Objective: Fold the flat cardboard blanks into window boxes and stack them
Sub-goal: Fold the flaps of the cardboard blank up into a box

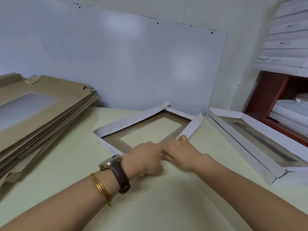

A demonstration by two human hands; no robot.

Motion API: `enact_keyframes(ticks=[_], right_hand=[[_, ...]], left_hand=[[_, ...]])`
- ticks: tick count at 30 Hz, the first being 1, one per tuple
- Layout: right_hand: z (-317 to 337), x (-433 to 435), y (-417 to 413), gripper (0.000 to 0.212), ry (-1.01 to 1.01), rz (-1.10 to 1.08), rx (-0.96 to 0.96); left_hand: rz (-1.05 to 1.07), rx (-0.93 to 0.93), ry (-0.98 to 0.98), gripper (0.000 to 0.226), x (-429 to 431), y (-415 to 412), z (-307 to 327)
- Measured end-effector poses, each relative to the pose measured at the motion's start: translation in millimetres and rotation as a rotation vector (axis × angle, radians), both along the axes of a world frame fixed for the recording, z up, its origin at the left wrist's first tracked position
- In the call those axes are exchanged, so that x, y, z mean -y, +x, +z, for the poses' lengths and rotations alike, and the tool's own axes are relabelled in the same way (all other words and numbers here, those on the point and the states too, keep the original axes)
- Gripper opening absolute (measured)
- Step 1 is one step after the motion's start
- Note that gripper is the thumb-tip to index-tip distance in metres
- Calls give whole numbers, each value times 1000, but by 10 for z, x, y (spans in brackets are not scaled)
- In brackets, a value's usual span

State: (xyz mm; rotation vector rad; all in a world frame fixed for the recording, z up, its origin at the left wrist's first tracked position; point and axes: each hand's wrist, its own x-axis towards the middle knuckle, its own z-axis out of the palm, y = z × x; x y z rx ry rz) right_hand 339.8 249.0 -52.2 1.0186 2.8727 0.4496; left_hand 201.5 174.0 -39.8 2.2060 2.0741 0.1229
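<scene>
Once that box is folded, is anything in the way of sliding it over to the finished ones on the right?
Nothing visible. Only bare table lies between the half-folded window box and the stack of finished boxes on the right. The left hand and right hand hold its near wall.

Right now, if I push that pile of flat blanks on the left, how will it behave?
The pile of flat blanks is many sheets deep, so probably heavy. Its edges already fan out unevenly, so a push would likely slide the top sheets off rather than shift it whole.
</scene>
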Motion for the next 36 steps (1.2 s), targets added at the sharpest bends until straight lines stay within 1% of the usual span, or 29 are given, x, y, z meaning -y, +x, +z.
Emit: enact_keyframes(ticks=[2, 5, 8, 10, 15, 19, 22, 24, 28, 32, 34, 36], right_hand=[[-21, 55, -61, 34, -12, 20, -21], [-30, 94, -88, 36, -26, 62, -48], [-27, 77, 6, 19, -159, 58, -138], [-42, 30, 107, 14, -194, 13, -152], [-68, -117, 417, 14, -173, -103, -157], [-63, -191, 697, 15, -159, -171, -138], [-44, -206, 862, 20, -161, -204, -133], [-31, -205, 935, 24, -161, -233, -134], [13, -182, 1005, 25, -150, -275, -98], [38, -109, 955, 38, -147, -275, -27], [48, -48, 884, 41, -136, -259, 5], [69, 16, 803, 41, -146, -241, 7]], left_hand=[[21, -74, 64, 22, 11, -16, -50], [39, -72, 84, 8, 35, -108, -91], [62, -75, 46, 14, 45, -265, -95], [78, -84, 10, 16, 37, -381, -71], [121, -157, -106, 17, 15, -691, 8], [194, -236, -116, 21, 18, -934, 37], [242, -294, -81, 28, 20, -1055, 34], [257, -333, -25, 28, 11, -1109, 11], [287, -366, 103, 32, -53, -1205, -84], [337, -298, 206, 38, -89, -1286, -183], [329, -268, 213, 32, -99, -1286, -226], [305, -188, 211, 29, -98, -1231, -256]])
